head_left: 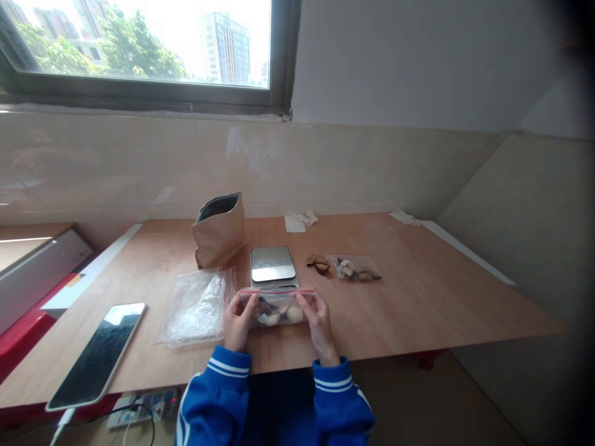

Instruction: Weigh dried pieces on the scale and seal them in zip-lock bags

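My left hand (238, 322) and my right hand (318, 321) hold a small clear zip bag (277, 307) by its two ends, just above the wooden table's near edge. The bag has a red seal strip along the top and holds several pale and dark lumpy pieces. Right behind it lies a small digital scale (273, 265) with a shiny metal plate. Both sleeves are blue with white stripes.
A stack of empty zip bags (195, 306) lies left of my hands. Behind it stands an open brown paper pouch (219, 230). Another filled bag (356, 269) and loose pieces (318, 264) lie right of the scale. A phone (98, 353) rests at the table's (418, 297) front left.
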Demonstrator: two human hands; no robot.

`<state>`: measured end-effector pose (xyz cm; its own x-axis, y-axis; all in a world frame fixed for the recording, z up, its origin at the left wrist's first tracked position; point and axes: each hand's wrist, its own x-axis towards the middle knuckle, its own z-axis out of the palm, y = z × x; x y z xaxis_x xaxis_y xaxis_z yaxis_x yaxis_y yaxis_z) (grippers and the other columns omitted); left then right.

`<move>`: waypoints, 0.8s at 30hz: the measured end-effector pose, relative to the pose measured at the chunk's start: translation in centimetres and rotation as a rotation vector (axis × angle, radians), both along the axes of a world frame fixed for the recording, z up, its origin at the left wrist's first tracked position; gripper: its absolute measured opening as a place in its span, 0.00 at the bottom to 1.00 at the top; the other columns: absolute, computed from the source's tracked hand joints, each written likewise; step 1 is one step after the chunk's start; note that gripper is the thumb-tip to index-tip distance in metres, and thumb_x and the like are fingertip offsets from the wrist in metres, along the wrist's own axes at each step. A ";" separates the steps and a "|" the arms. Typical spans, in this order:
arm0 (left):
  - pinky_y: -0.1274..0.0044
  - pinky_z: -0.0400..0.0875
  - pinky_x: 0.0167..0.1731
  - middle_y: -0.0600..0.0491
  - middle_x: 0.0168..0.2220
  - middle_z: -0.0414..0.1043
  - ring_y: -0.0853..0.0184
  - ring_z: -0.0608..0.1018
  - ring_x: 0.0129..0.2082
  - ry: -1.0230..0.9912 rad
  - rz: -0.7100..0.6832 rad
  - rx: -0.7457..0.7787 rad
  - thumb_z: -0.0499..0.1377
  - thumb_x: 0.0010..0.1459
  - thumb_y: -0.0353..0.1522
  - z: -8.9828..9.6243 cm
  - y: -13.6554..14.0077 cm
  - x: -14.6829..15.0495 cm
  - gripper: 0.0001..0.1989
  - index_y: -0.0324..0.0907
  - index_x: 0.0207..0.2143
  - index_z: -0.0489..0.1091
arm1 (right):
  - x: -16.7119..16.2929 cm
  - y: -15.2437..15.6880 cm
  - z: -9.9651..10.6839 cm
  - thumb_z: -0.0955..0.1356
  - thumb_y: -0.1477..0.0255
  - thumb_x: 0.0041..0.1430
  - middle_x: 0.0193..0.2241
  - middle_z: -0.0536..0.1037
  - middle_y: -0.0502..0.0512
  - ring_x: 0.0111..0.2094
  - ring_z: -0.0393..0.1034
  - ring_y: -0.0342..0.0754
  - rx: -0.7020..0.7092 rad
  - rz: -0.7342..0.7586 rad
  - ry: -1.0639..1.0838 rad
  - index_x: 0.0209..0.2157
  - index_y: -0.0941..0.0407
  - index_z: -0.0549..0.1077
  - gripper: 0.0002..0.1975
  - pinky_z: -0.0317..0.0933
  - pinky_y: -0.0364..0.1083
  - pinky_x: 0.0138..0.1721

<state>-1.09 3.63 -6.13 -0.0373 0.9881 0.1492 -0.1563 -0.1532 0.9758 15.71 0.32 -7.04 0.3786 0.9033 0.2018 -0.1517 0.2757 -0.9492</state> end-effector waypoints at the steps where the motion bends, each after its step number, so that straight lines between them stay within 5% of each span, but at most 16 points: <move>1: 0.75 0.71 0.37 0.50 0.33 0.78 0.65 0.78 0.33 0.000 -0.011 0.001 0.62 0.51 0.40 0.0 0.0 0.0 0.14 0.39 0.36 0.74 | 0.0 -0.1 0.1 0.69 0.63 0.53 0.33 0.78 0.54 0.38 0.72 0.50 0.006 0.016 -0.003 0.33 0.56 0.74 0.10 0.63 0.48 0.44; 24: 0.78 0.72 0.35 0.52 0.31 0.76 0.68 0.77 0.32 -0.014 0.050 0.051 0.64 0.49 0.36 -0.2 0.1 -0.2 0.09 0.38 0.29 0.76 | -0.3 0.4 0.1 0.71 0.66 0.51 0.33 0.80 0.54 0.38 0.73 0.50 -0.008 0.058 -0.056 0.33 0.56 0.78 0.09 0.65 0.48 0.44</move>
<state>-1.29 3.72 -6.37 -0.0890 0.9761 0.1984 -0.1608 -0.2106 0.9643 15.39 0.74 -6.93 0.3142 0.9249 0.2140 -0.1138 0.2605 -0.9587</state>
